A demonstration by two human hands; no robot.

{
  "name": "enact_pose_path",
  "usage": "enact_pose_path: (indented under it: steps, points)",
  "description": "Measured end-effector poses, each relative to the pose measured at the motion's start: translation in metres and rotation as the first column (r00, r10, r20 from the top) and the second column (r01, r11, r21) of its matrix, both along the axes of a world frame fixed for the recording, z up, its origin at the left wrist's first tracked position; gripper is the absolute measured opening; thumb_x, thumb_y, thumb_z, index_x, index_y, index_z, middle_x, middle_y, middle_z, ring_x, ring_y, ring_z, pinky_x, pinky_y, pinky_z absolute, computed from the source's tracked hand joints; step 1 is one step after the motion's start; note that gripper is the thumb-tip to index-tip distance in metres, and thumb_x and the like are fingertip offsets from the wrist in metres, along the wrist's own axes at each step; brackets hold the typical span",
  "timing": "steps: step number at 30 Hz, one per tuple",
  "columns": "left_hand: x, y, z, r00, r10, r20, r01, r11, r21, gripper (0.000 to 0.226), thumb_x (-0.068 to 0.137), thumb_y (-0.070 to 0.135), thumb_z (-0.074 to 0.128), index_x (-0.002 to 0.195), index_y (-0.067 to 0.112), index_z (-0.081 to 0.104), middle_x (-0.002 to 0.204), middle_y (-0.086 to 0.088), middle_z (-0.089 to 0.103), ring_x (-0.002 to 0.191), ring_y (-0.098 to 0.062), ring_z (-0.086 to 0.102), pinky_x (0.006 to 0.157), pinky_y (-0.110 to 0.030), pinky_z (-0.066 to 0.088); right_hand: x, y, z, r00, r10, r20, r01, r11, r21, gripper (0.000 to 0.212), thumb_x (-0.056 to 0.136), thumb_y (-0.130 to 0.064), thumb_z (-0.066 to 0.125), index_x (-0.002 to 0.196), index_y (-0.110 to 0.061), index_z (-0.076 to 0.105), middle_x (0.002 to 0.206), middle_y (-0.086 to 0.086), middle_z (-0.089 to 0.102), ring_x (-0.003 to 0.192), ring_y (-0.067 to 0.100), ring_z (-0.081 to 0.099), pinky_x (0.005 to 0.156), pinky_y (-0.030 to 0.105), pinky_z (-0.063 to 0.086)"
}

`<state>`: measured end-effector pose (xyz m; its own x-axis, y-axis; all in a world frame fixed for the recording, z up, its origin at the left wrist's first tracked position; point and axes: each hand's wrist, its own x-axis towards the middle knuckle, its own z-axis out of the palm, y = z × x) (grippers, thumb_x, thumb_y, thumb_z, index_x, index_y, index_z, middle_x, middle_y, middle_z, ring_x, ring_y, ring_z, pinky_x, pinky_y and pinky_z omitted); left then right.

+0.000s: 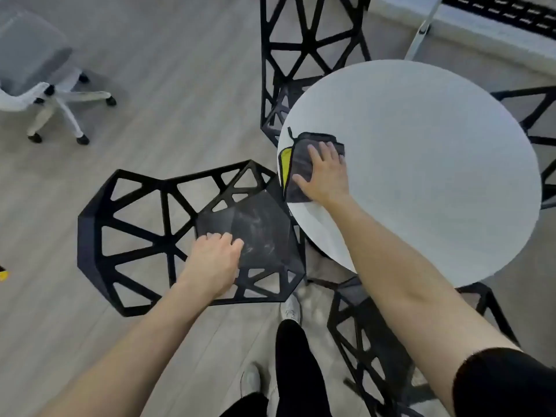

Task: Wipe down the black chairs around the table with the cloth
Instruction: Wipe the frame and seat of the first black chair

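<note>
A black lattice chair (135,236) stands in front of me at the left of a round white table (436,176). My left hand (215,260) rests on the chair's dusty solid seat panel, fingers loosely bent, holding nothing. A folded grey cloth with a yellow underside (296,164) lies at the table's left edge. On the cloth lies my right hand (323,173), flat with its fingers spread. A second black chair (304,46) stands beyond the table's left edge, a third (370,341) near my right arm, and a fourth (535,115) shows at the right.
A white office chair on castors (45,91) stands at the far left on the wood-look floor. My legs and shoes (290,308) are between the near chairs. A pale ledge with a vent grille (496,13) runs along the top right.
</note>
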<state>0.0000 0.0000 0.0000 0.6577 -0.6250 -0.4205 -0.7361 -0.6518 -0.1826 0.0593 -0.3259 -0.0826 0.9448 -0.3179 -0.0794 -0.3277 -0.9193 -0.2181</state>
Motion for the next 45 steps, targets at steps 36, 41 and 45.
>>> enact_pose_path:
  steps: [36,41,45]
  points:
    - [0.06,0.164,-0.012,0.923,0.352,-0.155,-0.361,0.932,-0.033,0.036,0.107,0.032,0.05,0.139,0.022,0.062,0.124,0.0,0.066,0.112,-0.025,0.066,0.089,-0.042,0.058,-0.136,0.124,-0.001,0.987,-0.053,-0.153,0.106,0.925,0.364,0.071,0.092,-0.004,0.064,0.154,-0.036,0.049,0.141,0.003,0.065,0.122,0.029,0.064,0.102,0.045,0.055]
    - [0.098,0.252,0.004,0.888,0.453,-0.079,-0.458,0.856,-0.24,0.032,0.103,0.027,0.059,0.133,0.022,0.068,0.119,0.003,0.066,0.104,-0.023,0.067,0.085,-0.038,0.058,-0.107,0.237,0.017,0.83,-0.369,-0.418,0.542,0.357,0.761,0.035,0.097,-0.014,0.07,0.125,-0.035,0.066,0.111,-0.003,0.077,0.098,0.02,0.072,0.087,0.038,0.059]
    - [0.139,0.304,0.008,0.788,0.592,-0.168,-0.614,0.739,-0.277,0.031,0.11,0.037,0.051,0.136,0.024,0.064,0.13,0.002,0.066,0.116,-0.026,0.066,0.089,-0.041,0.051,-0.08,0.336,0.004,0.65,-0.433,-0.625,0.67,-0.064,0.74,0.021,0.101,-0.008,0.066,0.119,-0.02,0.065,0.102,0.016,0.079,0.088,0.043,0.077,0.073,0.051,0.066]
